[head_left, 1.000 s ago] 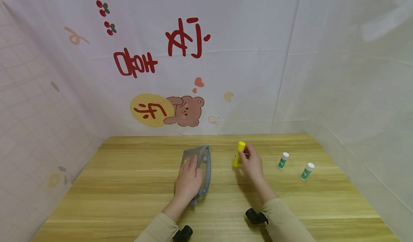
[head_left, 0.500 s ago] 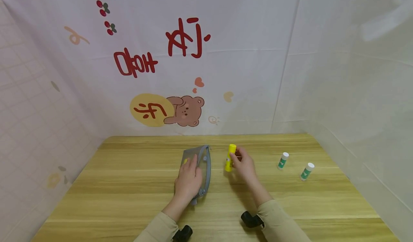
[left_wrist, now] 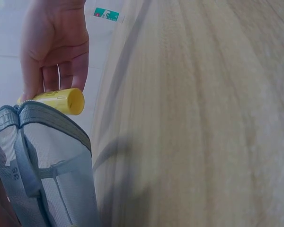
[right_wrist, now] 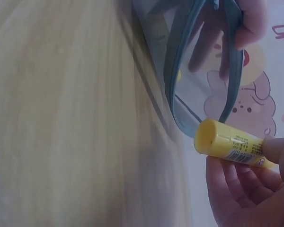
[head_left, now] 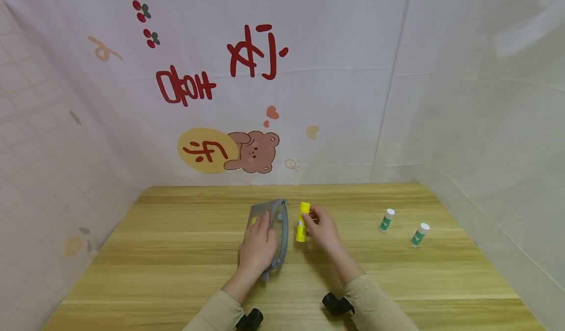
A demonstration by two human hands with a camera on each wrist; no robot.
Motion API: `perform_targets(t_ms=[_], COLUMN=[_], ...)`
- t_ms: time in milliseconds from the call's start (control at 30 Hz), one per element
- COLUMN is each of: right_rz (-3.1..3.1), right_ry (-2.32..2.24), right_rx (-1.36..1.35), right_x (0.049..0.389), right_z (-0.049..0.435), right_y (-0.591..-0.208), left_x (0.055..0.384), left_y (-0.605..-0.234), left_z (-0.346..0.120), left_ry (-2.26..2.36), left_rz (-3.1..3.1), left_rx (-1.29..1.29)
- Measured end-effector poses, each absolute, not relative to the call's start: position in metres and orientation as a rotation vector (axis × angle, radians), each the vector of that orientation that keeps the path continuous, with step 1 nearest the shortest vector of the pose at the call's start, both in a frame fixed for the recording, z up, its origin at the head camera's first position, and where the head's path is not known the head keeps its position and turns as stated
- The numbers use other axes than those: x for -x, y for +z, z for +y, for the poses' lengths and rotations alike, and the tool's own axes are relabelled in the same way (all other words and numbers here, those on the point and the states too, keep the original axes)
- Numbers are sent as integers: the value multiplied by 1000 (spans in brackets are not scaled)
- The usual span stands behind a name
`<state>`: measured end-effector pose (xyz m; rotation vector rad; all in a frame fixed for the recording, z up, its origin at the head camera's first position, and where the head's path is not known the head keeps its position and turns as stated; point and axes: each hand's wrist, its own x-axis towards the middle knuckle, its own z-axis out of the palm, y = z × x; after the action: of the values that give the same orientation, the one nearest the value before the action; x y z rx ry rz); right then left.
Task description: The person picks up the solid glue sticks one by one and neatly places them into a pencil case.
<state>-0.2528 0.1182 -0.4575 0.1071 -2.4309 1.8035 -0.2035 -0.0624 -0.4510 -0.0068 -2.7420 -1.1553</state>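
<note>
A grey mesh zipper pouch point(head_left: 283, 233) lies on the table, its zipped mouth gaping toward the right. My left hand point(head_left: 258, 245) holds it by the upper side; in the right wrist view the thumb point(right_wrist: 252, 23) hooks over the rim and the fingers show through the mesh. Something yellow point(head_left: 253, 220) shows inside the pouch. My right hand point(head_left: 324, 228) pinches a yellow glue stick point(head_left: 302, 222) between thumb and fingers, just right of the mouth. In the right wrist view the end of the glue stick point(right_wrist: 232, 142) overlaps the pouch's rim.
Two white-capped glue sticks with green labels, a nearer one point(head_left: 420, 235) and a farther one point(head_left: 387, 220), stand on the right of the wooden table point(head_left: 176, 252). A printed cloth backdrop point(head_left: 335, 100) rises behind the table and along both sides.
My right hand has carried the yellow glue stick leftward and slightly nearer, up beside the pouch's mouth. The left hand and pouch have stayed in place.
</note>
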Motion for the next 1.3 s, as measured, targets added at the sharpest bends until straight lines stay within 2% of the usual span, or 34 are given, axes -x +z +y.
perform_targets(t_ms=[700, 1300], right_rz=[-2545, -2704], right_ry=[1879, 1712], right_rx=[-180, -223], right_x=[249, 256], right_z=[93, 87], right_y=[-459, -468], left_x=[204, 203], left_y=[-450, -450], left_z=[-63, -61], left_ry=[-1128, -1073], left_rz=[-2762, -2768], left_rx=[-5, -14])
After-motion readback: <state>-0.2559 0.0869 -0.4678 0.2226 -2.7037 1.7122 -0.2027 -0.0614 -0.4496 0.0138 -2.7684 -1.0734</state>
